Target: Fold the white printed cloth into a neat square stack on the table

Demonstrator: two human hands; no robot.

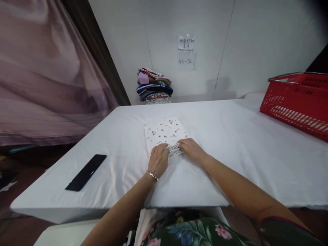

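Observation:
A small white cloth with a scattered dark print (pixel 164 132) lies folded flat near the middle of the white table (pixel 230 143). My left hand (pixel 158 160), a bracelet on its wrist, rests on the cloth's near left corner with fingers curled onto the edge. My right hand (pixel 191 149) lies on the near right edge, fingers bent and pinching the bunched, striped-looking fold between the two hands. Both hands touch the cloth at its near edge.
A black phone (pixel 86 172) lies on the table's left part. A red plastic basket (pixel 297 102) stands at the right back. A stack of folded clothes (pixel 154 85) sits against the white wall. A pink-purple curtain (pixel 46 75) hangs at the left.

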